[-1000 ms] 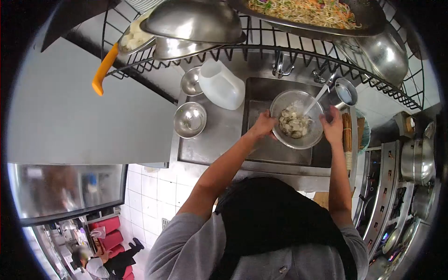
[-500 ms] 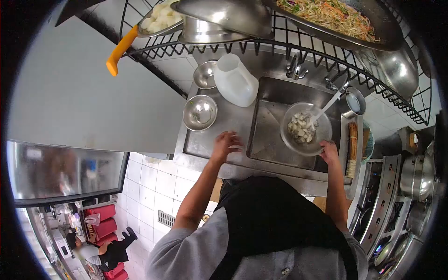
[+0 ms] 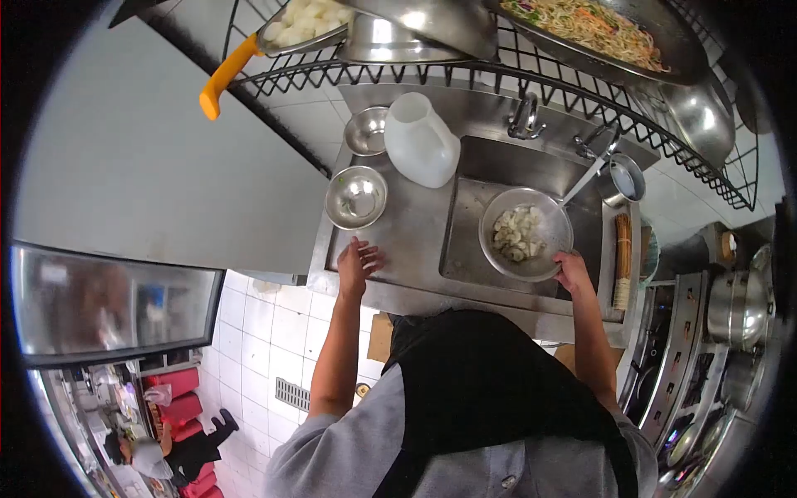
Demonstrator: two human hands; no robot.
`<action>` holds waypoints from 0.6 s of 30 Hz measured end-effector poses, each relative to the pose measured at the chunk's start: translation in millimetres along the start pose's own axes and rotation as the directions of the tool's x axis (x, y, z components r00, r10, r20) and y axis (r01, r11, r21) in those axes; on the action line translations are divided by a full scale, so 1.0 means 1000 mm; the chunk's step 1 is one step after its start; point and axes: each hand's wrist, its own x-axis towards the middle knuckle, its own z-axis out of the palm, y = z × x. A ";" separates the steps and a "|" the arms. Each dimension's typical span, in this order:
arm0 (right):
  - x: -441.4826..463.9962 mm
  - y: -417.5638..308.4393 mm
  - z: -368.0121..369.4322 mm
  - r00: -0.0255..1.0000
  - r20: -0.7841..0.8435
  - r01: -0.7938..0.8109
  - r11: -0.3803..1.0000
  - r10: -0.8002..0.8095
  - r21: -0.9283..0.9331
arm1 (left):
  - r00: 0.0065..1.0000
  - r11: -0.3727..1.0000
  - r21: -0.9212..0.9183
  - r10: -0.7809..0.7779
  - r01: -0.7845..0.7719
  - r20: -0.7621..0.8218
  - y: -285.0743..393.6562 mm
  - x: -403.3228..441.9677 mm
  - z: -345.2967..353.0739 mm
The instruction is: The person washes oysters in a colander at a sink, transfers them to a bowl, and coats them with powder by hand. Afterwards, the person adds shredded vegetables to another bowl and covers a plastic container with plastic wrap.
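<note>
My right hand (image 3: pixel 571 272) grips the near right rim of a round metal bowl (image 3: pixel 556 222) over the sink (image 3: pixel 473 257). Pale, curled pieces that look like peeled shrimp (image 3: pixel 516 232) lie inside it. A white stream (image 3: pixel 585 181) runs from the faucet (image 3: pixel 599 143) toward the bowl's far right edge. My left hand (image 3: pixel 359 264), empty with fingers apart, hovers above the steel counter (image 3: pixel 407 241). Just beyond it stands a small steel bowl (image 3: pixel 357 197) with a few bits inside. Past that are another steel bowl (image 3: pixel 366 131) and a cut-open white plastic jug (image 3: pixel 422 143).
Overhead, a black wire rack (image 3: pixel 564 83) carries a pan of noodles (image 3: pixel 589 33) and an orange-handled pan (image 3: pixel 228 75). A metal pot (image 3: pixel 623 178) and a bundle of sticks (image 3: pixel 623 257) sit right of the sink. Another person (image 3: pixel 166 456) is at lower left.
My left hand has moved left, toward the small steel bowl. My right hand has shifted the shrimp bowl leftward, and the stream no longer reaches its middle.
</note>
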 end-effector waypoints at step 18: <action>-0.060 0.015 0.006 0.997 0.058 -0.055 0.985 0.046 0.166 | 0.653 0.735 0.340 0.181 -0.587 0.736 0.025 -0.005 0.291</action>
